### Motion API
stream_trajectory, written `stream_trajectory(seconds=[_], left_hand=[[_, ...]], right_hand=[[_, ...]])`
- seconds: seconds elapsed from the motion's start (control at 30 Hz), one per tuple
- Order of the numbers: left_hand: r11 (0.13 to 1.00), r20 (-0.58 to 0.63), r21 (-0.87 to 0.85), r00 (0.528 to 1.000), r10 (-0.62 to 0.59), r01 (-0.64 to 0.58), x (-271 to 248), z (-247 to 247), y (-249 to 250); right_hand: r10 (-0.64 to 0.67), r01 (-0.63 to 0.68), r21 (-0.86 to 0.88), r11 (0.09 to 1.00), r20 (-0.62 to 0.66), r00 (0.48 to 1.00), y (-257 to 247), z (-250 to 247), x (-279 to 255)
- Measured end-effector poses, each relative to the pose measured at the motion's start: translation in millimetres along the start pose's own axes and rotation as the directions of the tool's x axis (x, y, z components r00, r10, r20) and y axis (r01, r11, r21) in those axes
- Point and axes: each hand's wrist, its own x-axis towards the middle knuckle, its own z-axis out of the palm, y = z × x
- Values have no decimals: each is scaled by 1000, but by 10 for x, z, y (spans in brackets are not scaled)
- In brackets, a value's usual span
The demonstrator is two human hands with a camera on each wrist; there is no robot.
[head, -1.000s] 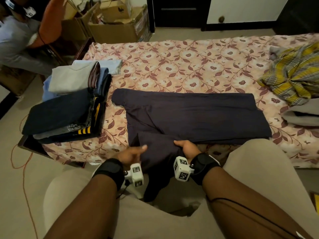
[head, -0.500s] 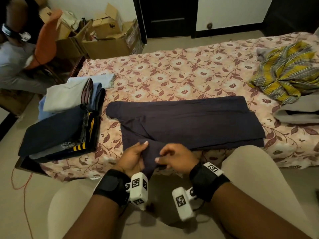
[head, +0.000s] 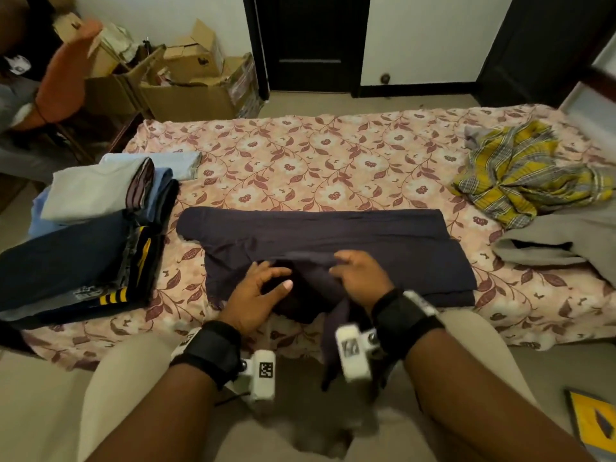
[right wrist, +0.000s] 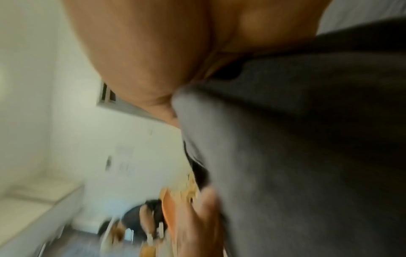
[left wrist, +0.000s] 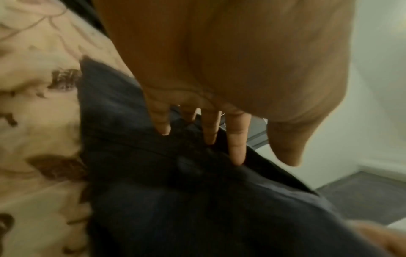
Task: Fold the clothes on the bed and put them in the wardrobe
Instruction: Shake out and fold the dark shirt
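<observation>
Head view, from the left: a stack of folded clothes (head: 90, 241) sits at the left end of the bed (head: 300, 161), with cardboard boxes (head: 190, 85) on the floor beyond it. Next comes the dark garment (head: 333, 241), laid flat along the near edge of the bed, one part of it hanging over the side between my arms. My left hand (head: 256, 295) hovers just over its near left part, fingers (left wrist: 237, 139) spread and loosely bent, tips touching the cloth, gripping nothing. My right hand (head: 360, 278) is just beside it, fingers curled and pinching a raised fold of the same garment; the right wrist view shows cloth bunched against my palm. Further right lie a crumpled yellow checked shirt (head: 520, 175) and a grey garment (head: 560, 241), both unfolded on the bed.
</observation>
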Motion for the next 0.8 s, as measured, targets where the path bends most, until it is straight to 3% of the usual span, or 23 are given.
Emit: stream_trajectory(seconds=[0.07,0.1,0.17,0.23,0.37,0.5,0.6,0.7,0.77,0.8], left_hand=[[975,-34,218,998,-46,52,108,-28,-148],[967,-77,241,995,-63,80,132,-40,-166],[973,-203,207,977,-58,101,173,-32,-188],[985,-279,135,958,-69,110,211,-6,-179],[991,-244,64,965,-97,116,328,76,-56],[991,-161,92,983,-84,100,578,114,124],[954,-60,291,996,-61,76,774,144,4],[910,30,409,995,-94,74,981,241,-189],[905,5,409,992,-125,112,1136,317,-243],[904,-16,413,993,-113,110,1224,348,-267]], right_hand=[[99,-111,-102,989,-122,988,163,-495,379],[225,-248,-72,966,-234,946,332,-745,520],[425,-478,-57,877,-373,825,698,-1190,628],[427,-531,-146,835,-438,791,1024,-1445,615],[395,-482,-218,849,-345,851,1295,-1533,458],[509,-564,-133,815,-299,807,1720,-1527,289],[511,-534,-349,770,-163,844,1645,-1528,281],[572,-529,-524,667,-94,815,1624,-1551,344],[607,-512,-567,645,-26,794,1682,-1582,404],[590,-488,-565,665,-4,807,1700,-1624,432]])
